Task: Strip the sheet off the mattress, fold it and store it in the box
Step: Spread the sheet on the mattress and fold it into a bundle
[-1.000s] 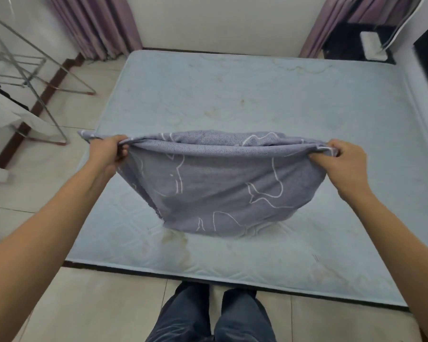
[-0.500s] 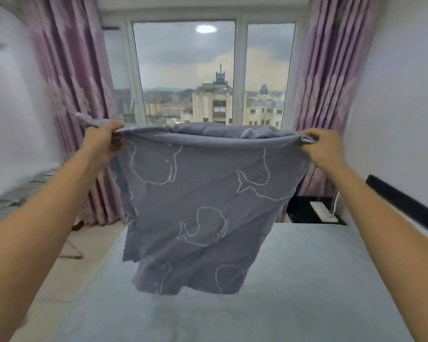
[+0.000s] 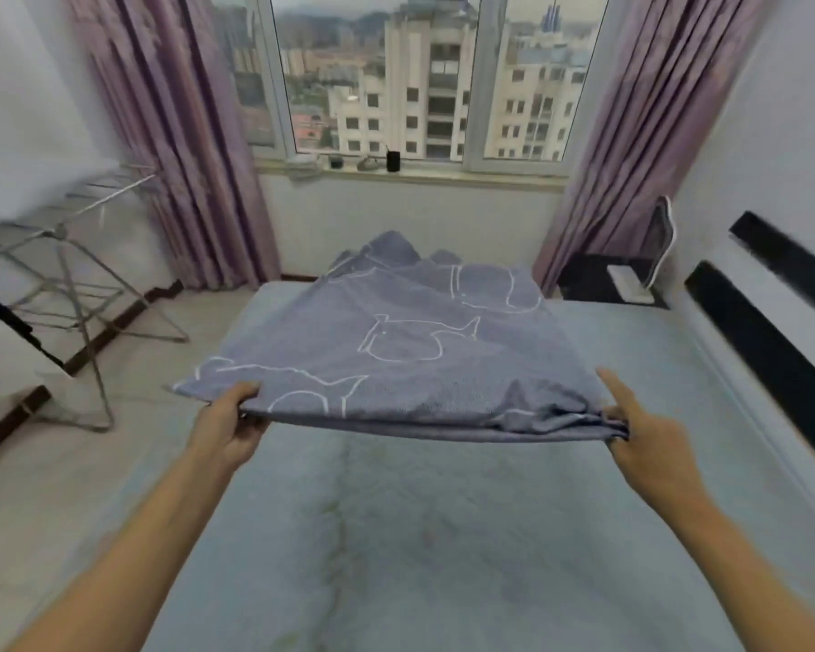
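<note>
Your left hand point(image 3: 227, 428) pinches the near left corner of the folded grey-blue fabric sheet with white whale outlines point(image 3: 410, 350). The thumb sits on top and the other fingers are tucked under the layers. Your right hand point(image 3: 641, 440) holds the near right corner, where the layers bunch into a thick fold. Its index finger lies straight along the sheet's right edge, while the rest of that grip is closed on the cloth.

The sheet fills the centre of the frame, stretched between your two hands. Its near edge is lifted clear of the pale blue quilted mattress point(image 3: 396, 534), and a band of shadow runs beneath it. The cloth slopes away from you towards the far end of the mattress, where it rumples into a low heap. You cannot tell from here how much of that far part rests on the bed.

The bare mattress takes up the lower half of the frame, with a faint stain line running down its middle. Purple curtains point(image 3: 184, 157) hang on both sides of a wide window point(image 3: 424, 72) at the top, and a small dark cup point(image 3: 393, 161) stands on the sill. A metal folding drying rack point(image 3: 67, 284) stands on the pale tiled floor point(image 3: 43, 487) at the left. A black side table point(image 3: 589, 280) sits at the right, beside the far corner of the mattress
</note>
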